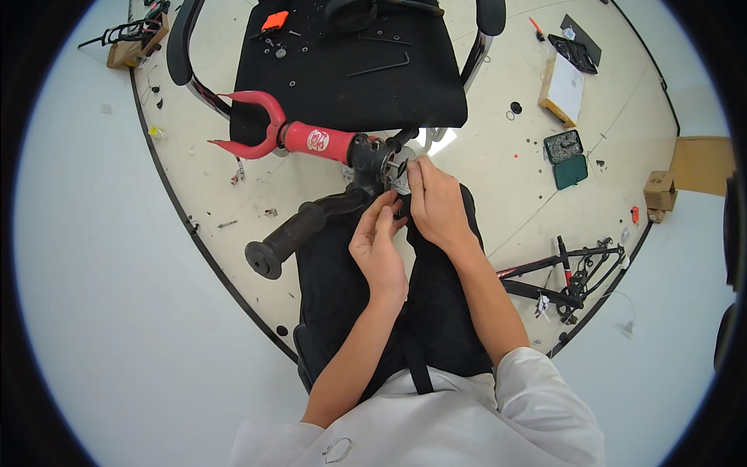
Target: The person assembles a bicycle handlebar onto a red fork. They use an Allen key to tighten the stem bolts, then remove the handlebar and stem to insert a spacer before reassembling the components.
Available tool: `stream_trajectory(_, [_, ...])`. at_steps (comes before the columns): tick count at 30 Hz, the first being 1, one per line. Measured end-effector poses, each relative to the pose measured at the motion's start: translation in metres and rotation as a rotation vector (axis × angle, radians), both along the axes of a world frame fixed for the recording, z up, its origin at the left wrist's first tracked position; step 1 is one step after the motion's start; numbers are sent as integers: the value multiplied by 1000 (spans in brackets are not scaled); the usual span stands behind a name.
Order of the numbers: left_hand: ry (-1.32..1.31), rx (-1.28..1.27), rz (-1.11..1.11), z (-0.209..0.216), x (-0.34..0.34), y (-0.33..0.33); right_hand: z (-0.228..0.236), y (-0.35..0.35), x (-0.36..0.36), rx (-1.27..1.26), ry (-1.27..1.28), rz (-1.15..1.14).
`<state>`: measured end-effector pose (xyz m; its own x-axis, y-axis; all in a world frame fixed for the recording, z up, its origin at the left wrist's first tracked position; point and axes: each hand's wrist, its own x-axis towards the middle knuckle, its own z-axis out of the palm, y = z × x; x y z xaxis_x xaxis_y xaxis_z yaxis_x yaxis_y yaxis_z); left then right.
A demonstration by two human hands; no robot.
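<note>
A small bike's red fork [268, 117] and red head tube [311, 142] lie across my lap, joined to a black handlebar stem [369, 161]. The black handlebar [342, 204] ends in a rubber grip [286, 240] pointing toward my lower left. My right hand [437, 198] pinches a small dark round cap [402, 166], which sits by a metal bolt at the stem's end. Just below it, my left hand [380, 253] is held palm up beside the stem, fingers loosely curved and apart. I make out nothing held in it.
Ahead, a black chair seat [327, 93] carries an orange piece [275, 21], a hex key [380, 66] and small washers. On the floor to the right are a green case [571, 171], a white-topped box [562, 87] and a black bike frame [568, 276].
</note>
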<state>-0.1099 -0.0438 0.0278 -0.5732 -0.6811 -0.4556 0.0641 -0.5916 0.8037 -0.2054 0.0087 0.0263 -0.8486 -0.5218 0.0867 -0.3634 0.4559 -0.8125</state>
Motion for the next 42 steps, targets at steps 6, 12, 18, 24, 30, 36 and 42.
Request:
stream_trajectory(6, [16, -17, -72, -12, 8, -8, 0, -5, 4, -96, -128, -55])
stream_trajectory(12, [-9, -31, -197, -26, 25, -24, -4, -3, 6, -145, -281, -90])
stream_trajectory(18, [-5, -34, -287, -35, 32, -28, 0, -6, 4, -159, -228, -133])
stream_trajectory(24, [-41, 27, -319, -42, 29, -26, -5, -7, 8, -133, -103, -70])
stream_trajectory(30, [-100, 78, -351, -45, 29, -27, 3, -12, 11, -172, -244, -207])
stream_trajectory(36, [-124, 79, -347, -51, 28, -24, -3, -11, 9, -89, -228, -122])
stream_trajectory(42, [-126, 94, -330, -50, 28, -27, 5, -14, 14, -305, -242, -221])
